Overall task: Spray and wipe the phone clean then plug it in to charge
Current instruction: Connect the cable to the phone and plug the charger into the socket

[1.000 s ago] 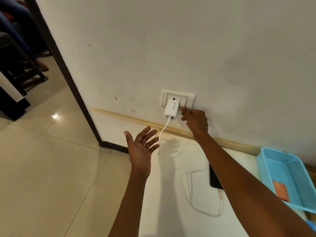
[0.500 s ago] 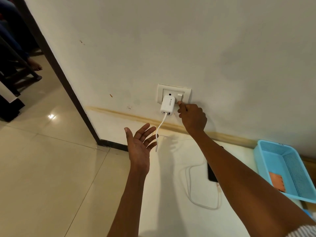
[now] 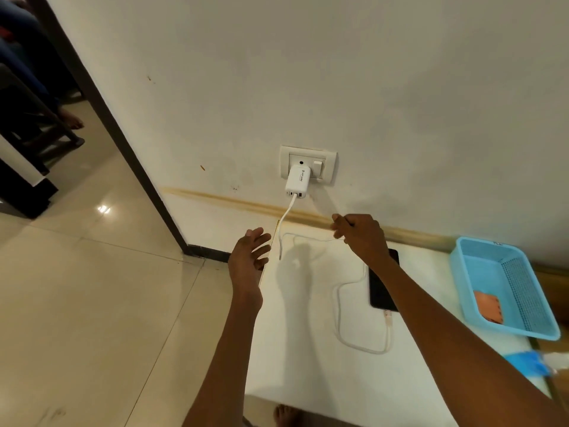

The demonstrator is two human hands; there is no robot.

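A black phone (image 3: 380,288) lies flat on the white table (image 3: 308,349), partly hidden under my right forearm. A white cable (image 3: 340,318) is plugged into its near end and loops back to a white charger (image 3: 297,181) seated in the wall socket plate (image 3: 328,163). My right hand (image 3: 358,234) hovers below the socket with its fingers loosely curled and nothing in them. My left hand (image 3: 249,257) floats open over the table's left edge, fingers spread, holding nothing.
A light blue plastic basket (image 3: 471,260) with an orange cloth (image 3: 488,306) inside stands at the table's right end. A blurred blue item (image 3: 528,363) lies near it. A dark door frame (image 3: 129,155) and dark furniture (image 3: 21,167) stand to the left on the tiled floor.
My right hand has left the switch beside the charger and dropped back toward the table. The left hand stays open and has barely moved.
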